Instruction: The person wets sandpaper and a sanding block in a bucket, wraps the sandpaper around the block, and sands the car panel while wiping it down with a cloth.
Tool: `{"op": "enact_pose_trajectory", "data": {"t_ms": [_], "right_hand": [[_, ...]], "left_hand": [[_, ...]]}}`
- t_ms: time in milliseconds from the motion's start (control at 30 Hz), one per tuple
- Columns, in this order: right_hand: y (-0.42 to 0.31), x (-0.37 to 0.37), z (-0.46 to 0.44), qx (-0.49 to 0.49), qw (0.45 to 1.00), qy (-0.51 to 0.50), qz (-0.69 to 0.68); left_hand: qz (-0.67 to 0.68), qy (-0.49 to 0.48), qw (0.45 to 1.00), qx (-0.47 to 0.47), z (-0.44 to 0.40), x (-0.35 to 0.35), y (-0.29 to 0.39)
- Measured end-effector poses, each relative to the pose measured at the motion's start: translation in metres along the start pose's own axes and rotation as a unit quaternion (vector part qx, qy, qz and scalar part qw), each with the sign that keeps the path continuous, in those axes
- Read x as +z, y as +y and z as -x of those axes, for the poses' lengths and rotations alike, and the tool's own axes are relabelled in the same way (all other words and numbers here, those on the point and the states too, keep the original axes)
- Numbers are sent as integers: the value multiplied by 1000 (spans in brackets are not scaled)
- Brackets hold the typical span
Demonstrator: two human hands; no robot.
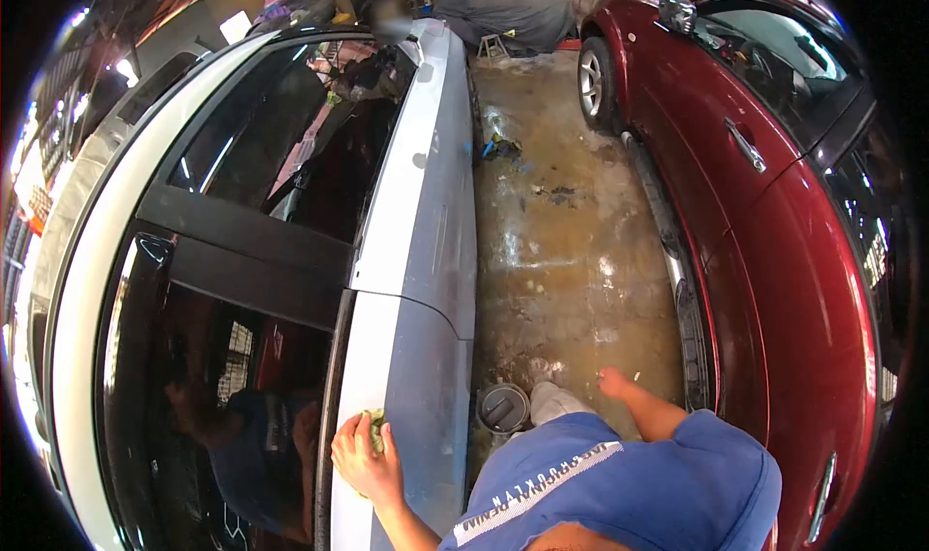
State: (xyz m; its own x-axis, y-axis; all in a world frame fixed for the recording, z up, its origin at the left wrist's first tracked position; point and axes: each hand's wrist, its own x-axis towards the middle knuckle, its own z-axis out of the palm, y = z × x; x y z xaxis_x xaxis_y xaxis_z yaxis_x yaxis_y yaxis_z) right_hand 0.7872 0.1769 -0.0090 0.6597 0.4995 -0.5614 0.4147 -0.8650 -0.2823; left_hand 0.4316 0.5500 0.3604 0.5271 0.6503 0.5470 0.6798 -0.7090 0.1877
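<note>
My left hand (364,462) is pressed on the light-coloured side of a white and grey car (426,377), just below its dark window. Its fingers curl over a small yellowish-green pad (375,429), which looks like a sponge or folded cloth and is partly covered by the hand. Away from both cars, my right hand (612,384) hangs low over the floor. Its fingers are too small in view to make out their pose. By my feet stands a dark bucket (523,408) with a dark block-like object (499,413) inside.
A dark red car (726,193) lines the right side, its door mirror (676,14) sticking out. Between the cars runs a wet brown floor (552,270), with dark scraps (503,148) farther along. A covered vehicle (513,14) and a small stool (492,45) are at the far end.
</note>
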Motion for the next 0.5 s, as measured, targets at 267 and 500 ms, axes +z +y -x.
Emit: {"op": "enact_pose_trajectory", "data": {"t_ms": [267, 500], "right_hand": [[24, 32, -7, -44, 994, -31, 95], [-7, -9, 24, -63, 986, 145, -59]], "left_hand": [[6, -45, 999, -27, -2, -8, 0], [21, -46, 998, -36, 3, -5, -2]]}}
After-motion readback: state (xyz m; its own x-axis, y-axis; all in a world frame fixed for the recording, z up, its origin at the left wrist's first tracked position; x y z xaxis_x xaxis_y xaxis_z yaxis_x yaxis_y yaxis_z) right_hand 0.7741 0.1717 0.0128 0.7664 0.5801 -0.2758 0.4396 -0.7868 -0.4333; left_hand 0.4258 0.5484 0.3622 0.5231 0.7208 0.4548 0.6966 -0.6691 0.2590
